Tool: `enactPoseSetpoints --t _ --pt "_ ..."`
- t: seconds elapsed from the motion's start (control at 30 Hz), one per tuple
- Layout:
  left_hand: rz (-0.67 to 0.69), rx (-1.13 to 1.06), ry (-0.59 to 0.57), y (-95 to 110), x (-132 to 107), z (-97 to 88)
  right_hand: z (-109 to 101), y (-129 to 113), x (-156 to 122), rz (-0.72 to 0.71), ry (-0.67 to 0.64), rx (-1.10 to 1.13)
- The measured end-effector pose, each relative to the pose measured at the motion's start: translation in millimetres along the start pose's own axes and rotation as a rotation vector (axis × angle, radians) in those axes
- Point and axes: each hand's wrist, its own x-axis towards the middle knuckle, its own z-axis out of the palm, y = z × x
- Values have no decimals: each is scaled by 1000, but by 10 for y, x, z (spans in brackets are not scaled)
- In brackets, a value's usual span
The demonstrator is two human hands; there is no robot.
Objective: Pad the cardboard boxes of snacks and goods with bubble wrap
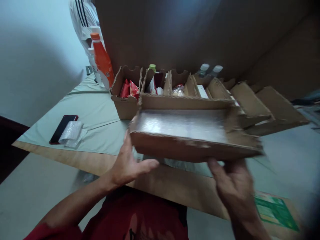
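An open cardboard box (172, 148), long and shallow, is held up in front of me, tilted so that its inside shows. Shiny clear plastic, apparently bubble wrap (182, 125), lies along its bottom. My left hand (131, 161) grips the box at its left end, thumb stretched out below the front wall. Under the right part of the box is my right hand (232, 181), with its thumb against the lower edge and its other fingers hidden or blurred.
Behind it stands a row of cardboard bins (126, 108) holding red packets (129, 89) and other small goods. An orange bottle (101, 58) stands at the back left. A phone (62, 128) and a bubble-wrapped bundle (71, 133) lie on the left of the cloth-covered table (97, 103).
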Motion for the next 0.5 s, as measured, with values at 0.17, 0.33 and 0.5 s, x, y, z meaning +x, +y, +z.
enactPoseSetpoints --t 0.17,0.33,0.5 --pt "-230 105 412 -380 -680 -588 998 -223 149 -90 -434 251" --pt "-202 97 693 -263 -829 -773 2027 -523 589 -320 -739 426" --pt "-213 92 687 -366 -908 -695 2816 -790 864 -440 -715 414"
